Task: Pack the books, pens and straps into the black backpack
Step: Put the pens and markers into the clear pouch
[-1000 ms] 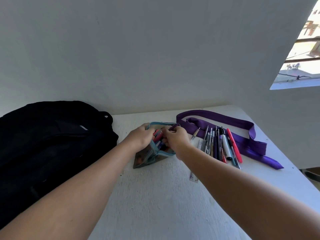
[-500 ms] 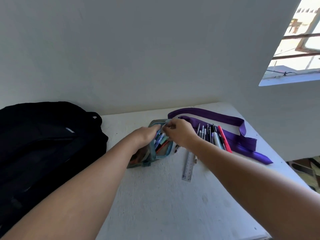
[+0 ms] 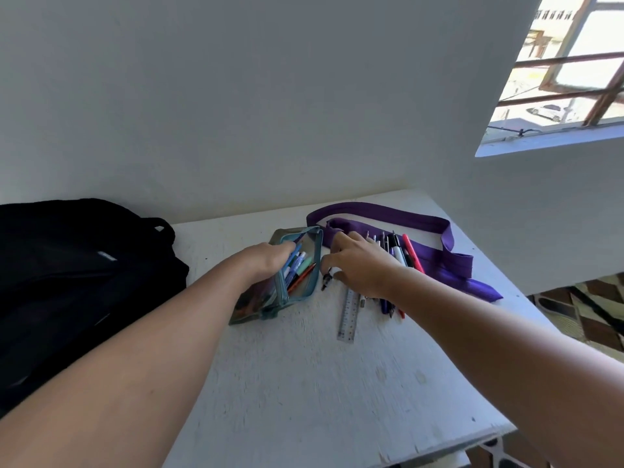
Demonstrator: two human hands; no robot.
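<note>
Hands (image 3: 266,261) at open pencil case (image 3: 300,265)

The black backpack (image 3: 67,282) at the left of the frame is cut off by the left edge, and its opening cannot be made out. The right hand (image 3: 358,265) at centre covers the middle of the loose pens (image 3: 398,251), so their number cannot be told. The left hand (image 3: 266,261) hides the near rim of the pencil case (image 3: 304,265). Whether the right fingers pinch a pen is unclear.
</note>
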